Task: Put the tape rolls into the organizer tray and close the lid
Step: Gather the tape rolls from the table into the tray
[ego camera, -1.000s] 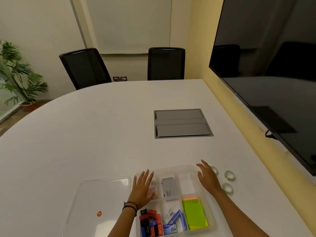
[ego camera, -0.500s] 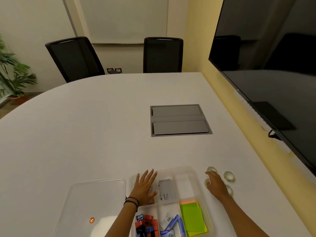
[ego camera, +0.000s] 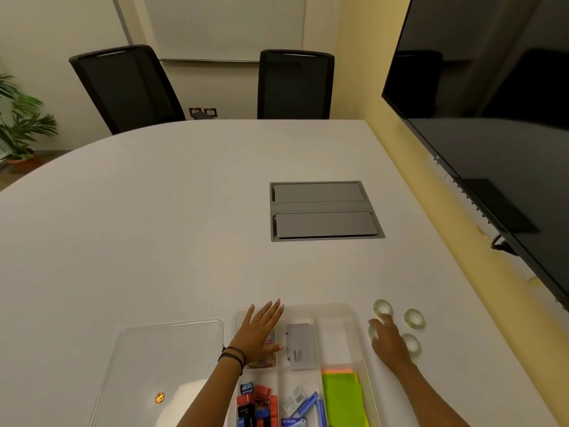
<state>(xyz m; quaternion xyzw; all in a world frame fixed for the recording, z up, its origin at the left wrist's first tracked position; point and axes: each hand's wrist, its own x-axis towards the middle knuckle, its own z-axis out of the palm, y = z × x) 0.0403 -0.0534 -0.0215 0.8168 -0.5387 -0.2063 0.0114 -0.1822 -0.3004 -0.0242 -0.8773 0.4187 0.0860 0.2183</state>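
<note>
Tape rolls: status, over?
Right hand fingers on one of four tape rolls, none lifted. Left hand flat in organizer tray. Lid off, left of tray. Nothing blocking.

Two bare arms came up from the bottom edge, each ending in a bare hand. No sleeves showed on either arm; both were uncovered from the edge of the view all the way to the fingers. The left hand [ego camera: 261,331] had a few thin dark bands [ego camera: 232,355] around its wrist, close together like strings or slim bracelets. One band looked a little thicker than the others. The right hand [ego camera: 388,342] wore nothing on its wrist that could be seen. No rings could be made out on the fingers of either hand. No gloves were worn.
</note>
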